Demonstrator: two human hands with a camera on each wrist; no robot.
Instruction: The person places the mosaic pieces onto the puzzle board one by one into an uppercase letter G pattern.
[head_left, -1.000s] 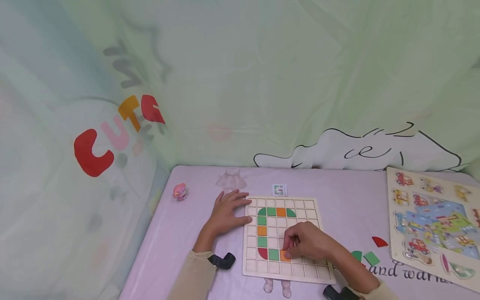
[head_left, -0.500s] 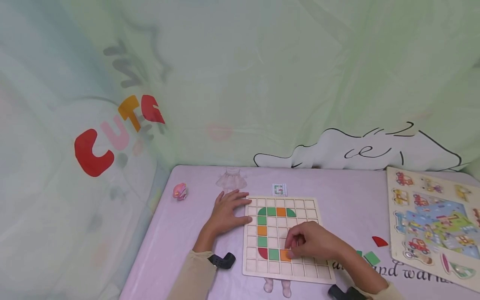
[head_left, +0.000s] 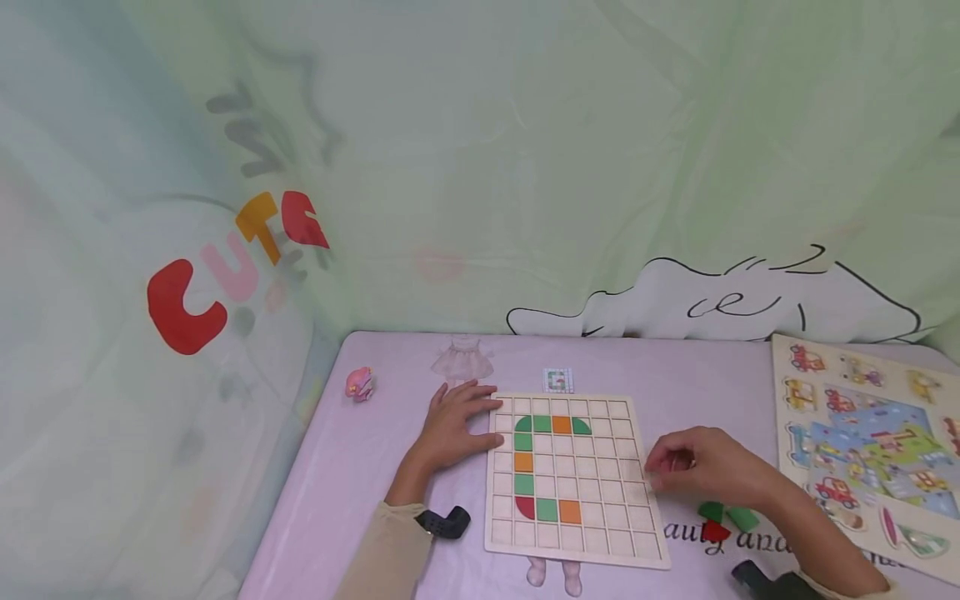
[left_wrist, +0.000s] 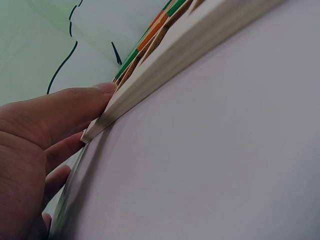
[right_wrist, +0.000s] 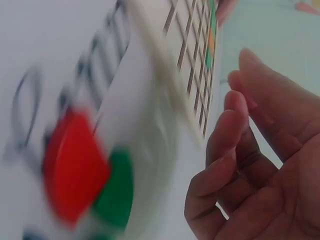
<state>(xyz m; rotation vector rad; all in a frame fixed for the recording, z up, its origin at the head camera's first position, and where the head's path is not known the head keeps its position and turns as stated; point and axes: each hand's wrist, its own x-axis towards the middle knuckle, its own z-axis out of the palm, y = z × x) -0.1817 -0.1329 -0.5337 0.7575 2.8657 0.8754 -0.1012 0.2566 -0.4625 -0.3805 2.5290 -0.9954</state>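
Left hand (head_left: pixel 453 425), fingers extended, touches the square pale wooden grid board (head_left: pixel 577 467) between both hands; right hand (head_left: pixel 708 467), loosely curled and empty, is near its opposite edge, beside a red quarter-circle piece (head_left: pixel 714 531).

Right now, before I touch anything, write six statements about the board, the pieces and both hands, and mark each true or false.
1. The left hand touches the left edge of the grid board. True.
2. The right hand is over the middle of the grid board. False: it is by the right edge.
3. The pattern's near-left corner piece is red. True.
4. The small printed card lies on the grid board. False: it lies on the table, just beyond the far edge.
5. Only one orange square sits in the grid. False: three do.
6. The pink toy is left of the grid board. True.
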